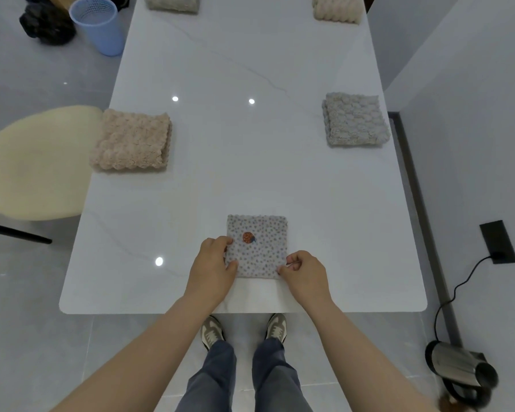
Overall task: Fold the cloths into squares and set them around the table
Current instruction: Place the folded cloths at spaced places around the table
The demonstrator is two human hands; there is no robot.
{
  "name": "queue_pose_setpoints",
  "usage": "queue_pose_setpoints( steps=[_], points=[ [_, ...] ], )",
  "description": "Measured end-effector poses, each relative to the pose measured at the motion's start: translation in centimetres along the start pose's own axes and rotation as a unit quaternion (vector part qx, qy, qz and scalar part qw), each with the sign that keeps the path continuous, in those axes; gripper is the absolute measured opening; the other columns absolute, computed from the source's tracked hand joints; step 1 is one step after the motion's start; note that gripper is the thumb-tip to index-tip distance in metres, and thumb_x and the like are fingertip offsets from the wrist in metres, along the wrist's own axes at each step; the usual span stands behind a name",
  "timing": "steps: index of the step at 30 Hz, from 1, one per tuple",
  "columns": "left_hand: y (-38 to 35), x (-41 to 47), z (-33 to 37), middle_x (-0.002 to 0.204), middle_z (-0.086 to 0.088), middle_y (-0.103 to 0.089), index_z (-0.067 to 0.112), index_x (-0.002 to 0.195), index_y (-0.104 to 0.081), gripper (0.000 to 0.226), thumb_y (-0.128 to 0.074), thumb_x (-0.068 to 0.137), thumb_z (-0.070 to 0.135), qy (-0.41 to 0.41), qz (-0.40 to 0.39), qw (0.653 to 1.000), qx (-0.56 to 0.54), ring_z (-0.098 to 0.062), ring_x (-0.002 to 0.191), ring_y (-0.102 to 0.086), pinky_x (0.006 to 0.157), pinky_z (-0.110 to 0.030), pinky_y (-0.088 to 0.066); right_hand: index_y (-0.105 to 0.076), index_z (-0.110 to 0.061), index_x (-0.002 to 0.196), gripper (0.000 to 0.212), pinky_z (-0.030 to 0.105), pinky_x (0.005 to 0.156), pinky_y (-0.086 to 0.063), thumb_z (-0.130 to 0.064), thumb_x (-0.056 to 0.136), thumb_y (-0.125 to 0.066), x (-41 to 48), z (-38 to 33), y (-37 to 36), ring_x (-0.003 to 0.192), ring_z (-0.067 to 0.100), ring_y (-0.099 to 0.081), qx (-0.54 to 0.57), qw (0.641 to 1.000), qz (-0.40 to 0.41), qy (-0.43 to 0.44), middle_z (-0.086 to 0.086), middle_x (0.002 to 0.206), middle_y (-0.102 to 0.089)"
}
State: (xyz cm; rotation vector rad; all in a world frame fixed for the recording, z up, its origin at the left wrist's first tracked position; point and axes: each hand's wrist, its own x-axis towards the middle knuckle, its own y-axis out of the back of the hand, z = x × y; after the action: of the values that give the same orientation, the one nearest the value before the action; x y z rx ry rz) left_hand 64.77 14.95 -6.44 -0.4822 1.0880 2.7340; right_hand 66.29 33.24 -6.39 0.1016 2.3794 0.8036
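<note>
A small grey dotted cloth (pixel 260 248) with an orange patch lies folded into a square near the front edge of the white table (pixel 244 144). My left hand (pixel 213 266) grips its left edge, thumb on top. My right hand (pixel 305 273) pinches its near right corner. A folded beige fluffy cloth (pixel 131 141) sits at the table's left edge, and a folded grey fluffy cloth (pixel 354 120) at the right edge. Two more folded cloths lie at the far end, a grey cloth (pixel 173 3) on the left and a cream cloth (pixel 338 8) on the right.
A cream chair (pixel 33 165) stands at the table's left side. A blue bin (pixel 98 25) and a black bag (pixel 46 25) are on the floor at far left. A wall (pixel 473 114) runs along the right, with a socket, a cable and a metal kettle (pixel 461 373) on the floor.
</note>
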Motion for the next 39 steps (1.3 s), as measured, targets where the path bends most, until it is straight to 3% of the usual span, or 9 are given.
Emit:
queue_pose_setpoints(
  steps=[27,35,39],
  points=[
    [-0.5,-1.1,-0.2,0.108,0.003,-0.041,0.012,0.129,-0.049,0.04,-0.058,0.09,0.01,0.016,0.02,0.999,-0.021,0.0,0.075,-0.045,0.077,-0.014,-0.035,-0.057,-0.013,0.091,0.011,0.012,0.059,-0.036,-0.012,0.085,-0.066,-0.4,0.5,-0.1,0.07,0.008,-0.05,0.008,1.0,-0.006,-0.006,-0.006,0.074,-0.054],
    [-0.4,-1.6,-0.1,0.119,-0.006,-0.047,0.011,0.136,-0.043,0.046,-0.056,0.092,0.013,-0.007,0.005,1.0,-0.021,-0.009,0.093,-0.048,0.083,-0.015,-0.037,-0.057,-0.014,0.092,0.011,0.008,0.057,-0.034,-0.011,0.085,-0.066,-0.7,0.6,0.1,0.067,0.003,-0.048,0.004,1.0,-0.004,0.0,-0.009,0.074,-0.052],
    [-0.6,-1.6,-0.2,0.119,-0.009,-0.048,0.009,0.138,-0.041,0.05,-0.057,0.091,0.013,-0.027,-0.014,0.999,-0.011,-0.012,0.1,-0.047,0.091,-0.02,-0.039,-0.059,-0.012,0.095,0.011,0.009,0.06,-0.036,-0.01,0.085,-0.065,-0.7,0.8,0.3,0.075,0.011,-0.052,0.005,1.0,0.004,-0.004,-0.008,0.075,-0.051]
  ],
)
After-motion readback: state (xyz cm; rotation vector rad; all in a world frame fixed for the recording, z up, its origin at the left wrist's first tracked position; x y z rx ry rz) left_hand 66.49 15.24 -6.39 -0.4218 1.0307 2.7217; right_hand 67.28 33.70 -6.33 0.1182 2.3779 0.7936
